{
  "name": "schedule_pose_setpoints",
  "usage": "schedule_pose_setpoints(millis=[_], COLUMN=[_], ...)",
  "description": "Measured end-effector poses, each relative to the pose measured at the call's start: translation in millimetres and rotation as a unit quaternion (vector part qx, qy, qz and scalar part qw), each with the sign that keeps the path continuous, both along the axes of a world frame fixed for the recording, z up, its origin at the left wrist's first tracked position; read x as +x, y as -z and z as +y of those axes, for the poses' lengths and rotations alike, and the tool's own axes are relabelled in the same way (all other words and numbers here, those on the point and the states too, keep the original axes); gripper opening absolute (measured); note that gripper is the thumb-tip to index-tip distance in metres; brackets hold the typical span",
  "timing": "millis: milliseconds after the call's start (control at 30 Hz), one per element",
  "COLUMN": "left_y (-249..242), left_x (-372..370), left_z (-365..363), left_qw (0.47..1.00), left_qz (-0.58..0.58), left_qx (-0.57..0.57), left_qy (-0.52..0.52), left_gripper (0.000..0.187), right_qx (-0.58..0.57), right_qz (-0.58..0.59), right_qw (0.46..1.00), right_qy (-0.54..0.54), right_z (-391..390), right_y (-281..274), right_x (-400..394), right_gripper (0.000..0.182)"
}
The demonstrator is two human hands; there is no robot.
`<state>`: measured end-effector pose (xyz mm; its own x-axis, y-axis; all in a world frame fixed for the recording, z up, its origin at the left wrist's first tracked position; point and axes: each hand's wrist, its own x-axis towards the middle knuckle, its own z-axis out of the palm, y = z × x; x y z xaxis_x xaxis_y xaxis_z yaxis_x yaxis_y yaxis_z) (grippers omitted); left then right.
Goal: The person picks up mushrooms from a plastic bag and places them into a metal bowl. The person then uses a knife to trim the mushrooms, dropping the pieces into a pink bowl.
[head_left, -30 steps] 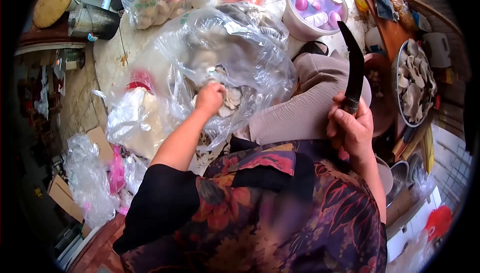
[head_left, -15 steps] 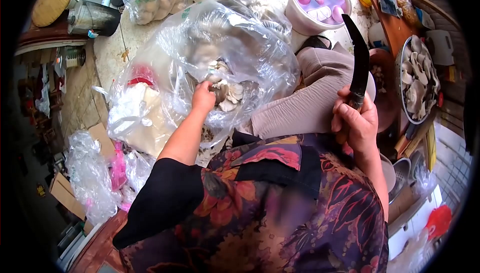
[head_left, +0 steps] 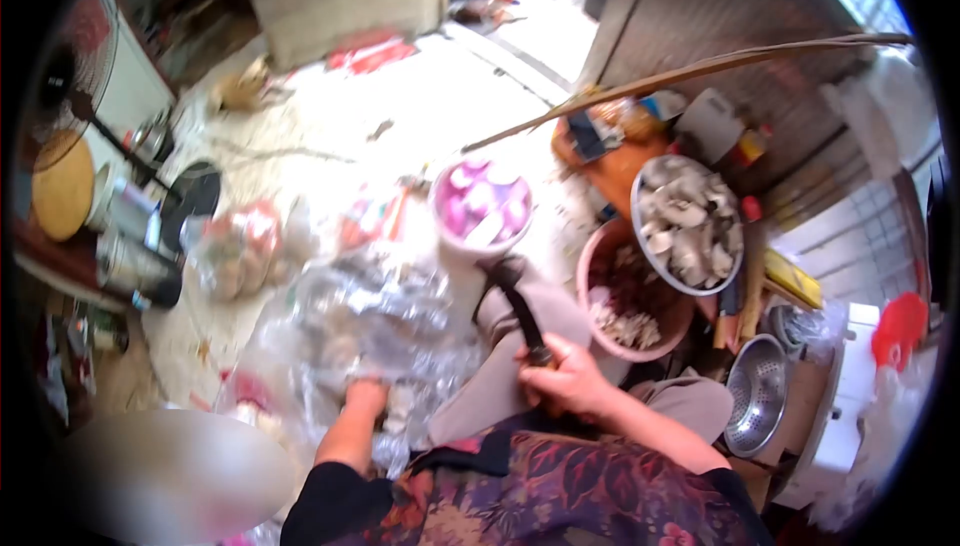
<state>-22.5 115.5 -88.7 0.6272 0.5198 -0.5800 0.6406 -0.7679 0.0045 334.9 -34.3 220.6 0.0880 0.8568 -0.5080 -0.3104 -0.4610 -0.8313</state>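
Observation:
My right hand point(head_left: 568, 376) is wrapped around the handle of a knife point(head_left: 518, 311), whose dark curved blade points up and to the left over my trouser leg. Reaching into a large clear plastic bag point(head_left: 300, 321), my left hand point(head_left: 366, 398) is beside pale oyster mushrooms point(head_left: 398, 408). Its fingers are hidden by the bag's folds and blur, so what they hold does not show.
Ahead stands a bucket point(head_left: 440, 221) of purple-skinned pieces in liquid. To the right are a pink basin point(head_left: 655, 351) with mushroom bits, a bowl point(head_left: 638, 196) heaped with oyster mushrooms and a metal colander point(head_left: 757, 396). A long stick point(head_left: 680, 76) slants across. A blurred pale shape point(head_left: 180, 476) covers the lower left.
The view has tilted up and shifted right, showing more floor and the doorway. My right hand still grips the knife. My left hand is still in the bag, its fingers now less visible.

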Motion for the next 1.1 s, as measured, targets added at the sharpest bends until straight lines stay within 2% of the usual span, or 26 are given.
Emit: schedule_pose_setpoints(millis=[33,100,200,267,300,367,400,500,533,600,667,733,767,800,833,867,933,1000,1033,1067,1100], left_y=[-3,-17,-54,-63,-81,-113,-118,-135,-151,-196,-240,-265,-283,-305,-317,-346,-347,-361,-358,-358,-358], left_x=[4,1,-4,-4,0,13,18,18,24,50,80,118,141,167,193,216,263,299,313,326,336], left_z=[3,9,11,15,13,11,13,12,10,9,9,9,5,1,-1,-14,-24,-40,-49,-56,-62], left_qw=[1.000,1.000,0.999,0.995,0.996,0.988,0.989,0.962,0.964,0.891,0.840,0.809,0.791,0.811,0.805,0.822,0.779,0.783,0.771,0.757,0.765], left_qz=[0.025,-0.007,-0.017,-0.036,-0.036,-0.068,-0.070,-0.189,-0.182,-0.308,-0.414,-0.519,-0.524,-0.530,-0.566,-0.515,-0.554,-0.526,-0.532,-0.542,-0.535], left_qx=[-0.016,0.002,-0.034,-0.084,-0.085,-0.058,-0.053,-0.096,-0.093,-0.185,-0.227,-0.229,-0.277,-0.235,-0.178,-0.242,-0.287,-0.319,-0.340,-0.357,-0.348], left_qy=[-0.007,-0.026,0.004,-0.039,-0.017,-0.124,-0.119,-0.171,-0.173,-0.278,-0.268,-0.153,-0.151,-0.086,0.022,-0.007,0.063,0.091,0.083,0.077,0.084], left_gripper=[0.030,0.031,0.027,0.028,0.028,0.036,0.036,0.035,0.035,0.035,0.039,0.046,0.049,0.052,0.056,0.063,0.068,0.072,0.072,0.072,0.073], right_qx=[0.028,0.065,0.069,0.068,0.071,0.074,0.079,0.080,0.066,0.068,0.089,0.087,0.085,0.082,0.112,0.137,0.197,0.206,0.180,0.193,0.208], right_qz=[0.012,0.001,0.026,-0.003,-0.005,0.000,-0.002,0.056,0.059,0.063,0.060,0.020,-0.013,-0.044,-0.061,-0.076,-0.030,-0.039,0.002,0.019,0.058], right_qw=[1.000,0.998,0.997,0.998,0.997,0.997,0.997,0.995,0.996,0.996,0.994,0.995,0.995,0.993,0.987,0.977,0.962,0.947,0.948,0.943,0.927], right_qy=[-0.002,-0.010,-0.002,-0.017,-0.015,-0.019,-0.015,0.002,-0.003,0.008,0.029,0.035,0.051,0.065,0.102,0.143,0.186,0.245,0.261,0.269,0.308], right_z=[-3,-6,-9,-9,-11,-8,-9,-12,-13,-16,-20,-22,-25,-27,-26,-29,-40,-55,-66,-75,-84], right_y=[10,27,21,15,17,8,11,19,14,10,8,-11,-21,-27,-26,-22,-29,-23,-37,-22,-20], right_x=[2,7,6,6,4,6,8,7,9,10,14,22,25,30,35,37,48,63,66,77,78], right_gripper=[0.025,0.026,0.030,0.029,0.029,0.028,0.028,0.031,0.031,0.031,0.028,0.029,0.029,0.029,0.029,0.029,0.030,0.031,0.032,0.030,0.029])
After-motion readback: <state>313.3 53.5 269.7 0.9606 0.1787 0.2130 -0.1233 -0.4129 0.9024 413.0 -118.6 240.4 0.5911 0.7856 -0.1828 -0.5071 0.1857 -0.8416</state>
